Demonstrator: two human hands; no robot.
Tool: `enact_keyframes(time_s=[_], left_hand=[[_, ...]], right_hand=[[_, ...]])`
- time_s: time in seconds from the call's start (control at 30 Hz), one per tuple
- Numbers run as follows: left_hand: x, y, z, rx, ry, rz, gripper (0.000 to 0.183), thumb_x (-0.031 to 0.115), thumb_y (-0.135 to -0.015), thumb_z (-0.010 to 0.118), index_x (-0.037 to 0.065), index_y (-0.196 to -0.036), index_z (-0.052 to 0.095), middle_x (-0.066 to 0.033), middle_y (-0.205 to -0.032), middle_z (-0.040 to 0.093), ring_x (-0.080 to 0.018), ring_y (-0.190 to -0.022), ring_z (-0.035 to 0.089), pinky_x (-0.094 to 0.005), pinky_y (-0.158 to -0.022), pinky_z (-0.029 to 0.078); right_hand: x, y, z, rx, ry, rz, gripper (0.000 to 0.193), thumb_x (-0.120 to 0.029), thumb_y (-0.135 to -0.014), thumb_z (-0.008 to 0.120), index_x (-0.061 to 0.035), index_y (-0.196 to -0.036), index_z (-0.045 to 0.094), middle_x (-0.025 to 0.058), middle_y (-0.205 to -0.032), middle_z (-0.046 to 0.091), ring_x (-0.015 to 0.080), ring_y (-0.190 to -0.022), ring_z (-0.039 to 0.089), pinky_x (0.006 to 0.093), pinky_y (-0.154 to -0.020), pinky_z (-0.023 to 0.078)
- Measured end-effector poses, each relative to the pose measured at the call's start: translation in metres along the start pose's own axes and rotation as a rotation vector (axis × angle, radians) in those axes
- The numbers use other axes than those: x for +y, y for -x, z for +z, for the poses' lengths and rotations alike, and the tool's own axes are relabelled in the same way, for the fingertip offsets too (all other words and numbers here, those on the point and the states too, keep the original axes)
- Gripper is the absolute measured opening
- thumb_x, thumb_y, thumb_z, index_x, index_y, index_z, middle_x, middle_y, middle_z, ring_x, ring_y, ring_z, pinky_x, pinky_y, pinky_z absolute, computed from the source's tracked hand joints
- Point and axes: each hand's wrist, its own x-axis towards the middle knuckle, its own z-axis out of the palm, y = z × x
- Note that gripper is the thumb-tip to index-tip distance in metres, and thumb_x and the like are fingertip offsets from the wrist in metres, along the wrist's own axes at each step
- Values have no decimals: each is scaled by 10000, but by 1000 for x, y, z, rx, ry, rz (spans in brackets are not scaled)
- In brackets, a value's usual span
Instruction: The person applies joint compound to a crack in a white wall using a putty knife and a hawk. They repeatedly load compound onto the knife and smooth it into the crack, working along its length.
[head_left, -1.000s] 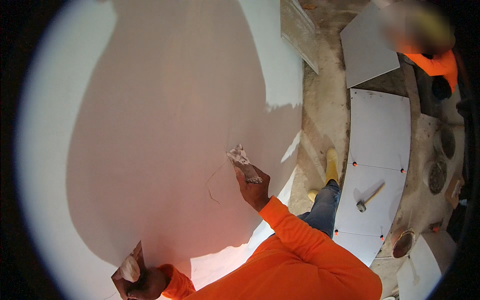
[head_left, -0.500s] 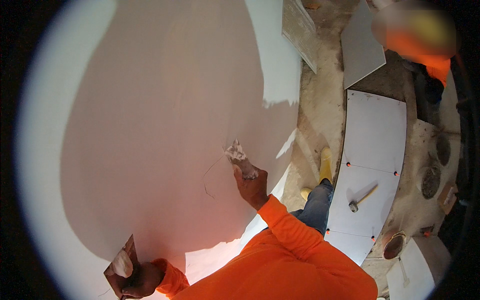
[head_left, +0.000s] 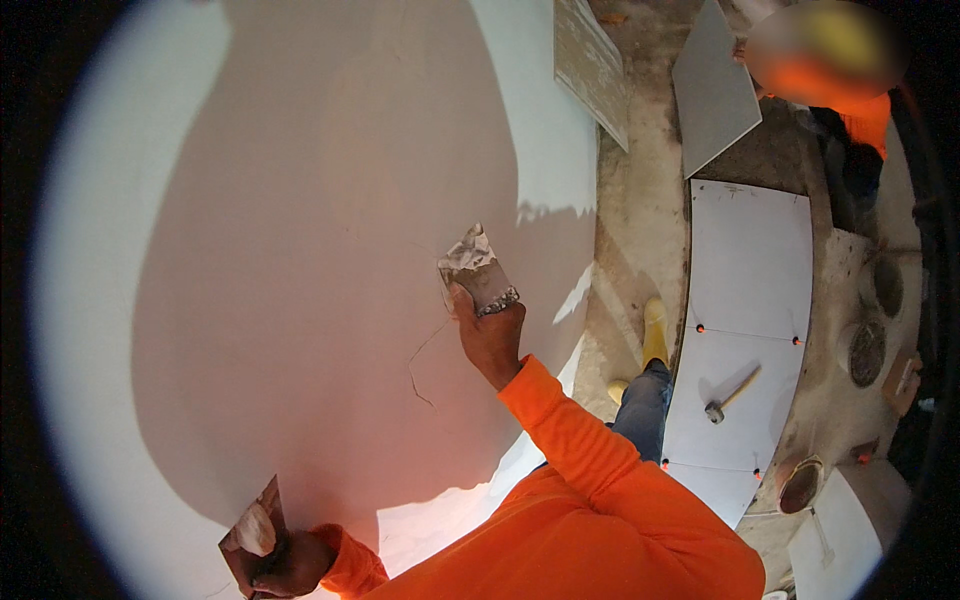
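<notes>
Right hand (head_left: 490, 338) grips flat grey metal scraper (head_left: 486, 281); left hand (head_left: 296, 565) grips brown angular plate (head_left: 240, 567); white paste lump (head_left: 256, 530) may slip if plate tilts

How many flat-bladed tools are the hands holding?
2: one flat-bladed tool in the right hand, near the picture's middle; another flat-bladed tool in the left hand, lower left.

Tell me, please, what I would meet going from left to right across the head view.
Left hand gripping a flat blade, right hand gripping a scraper, yellow boots, hammer, round tub.
</notes>
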Motion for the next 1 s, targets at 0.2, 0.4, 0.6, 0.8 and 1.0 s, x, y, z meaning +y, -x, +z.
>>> enact_keyframes(time_s=[0.2,0.4,0.6,0.8,1.0], left_hand=[[-1,-1,5,17,-55,27,301,330,-863,579,29,-855,573,-82,-799,542,-207,-727,536,-422,-717,501],[1,-3,10,27,-91,53,304,325,-855,588,22,-846,576,-85,-794,552,-210,-727,547,-418,-725,508],[2,-7,10,28,-137,63,307,321,-847,597,14,-838,578,-89,-788,561,-214,-726,558,-414,-734,515],[3,-10,18,20,-171,72,311,316,-840,606,7,-829,580,-92,-783,570,-218,-726,568,-411,-742,523],[6,-10,25,30,-203,94,314,312,-832,615,-1,-821,582,-96,-778,580,-221,-726,579,-407,-750,530]], right_hand=[[5,1,7,29,-73,20,169,-58,-935,707,54,-1061,700,102,-947,753,156,-777,717,312,-658,605],[-4,1,12,45,-216,155,184,-74,-941,704,77,-1042,681,117,-918,742,156,-763,718,310,-626,629],[-10,2,16,2,-87,130,151,-87,-957,669,64,-954,667,127,-820,733,176,-627,712,315,-574,623],[-7,2,14,28,49,70,150,-110,-963,659,14,-883,685,83,-705,719,176,-576,703,317,-548,573],[-11,3,4,-45,116,119,207,-163,-960,674,-17,-815,688,76,-648,702,204,-558,701,348,-560,542]])
